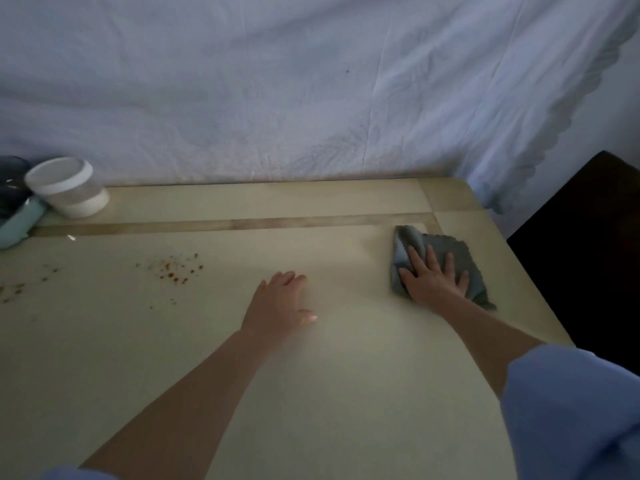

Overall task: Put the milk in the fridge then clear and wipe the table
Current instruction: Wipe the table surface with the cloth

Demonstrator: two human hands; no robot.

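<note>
A crumpled grey cloth (460, 252) lies near the right edge of the pale table (311, 393). My right hand (433, 280) presses flat on the cloth with fingers spread. Flat on the bare tabletop near the middle rests my left hand (280, 301), fingers straight, holding nothing. Reddish-brown crumbs (175, 268) are scattered on the table to the left, with more specks (17, 289) at the far left edge. No milk is in view.
A white lidded container (67, 187) stands at the back left corner beside a mint-green object (19, 220) and a dark glass item (10, 183). A pale blue sheet (311, 98) hangs behind the table. Dark space (588, 254) lies past the right edge.
</note>
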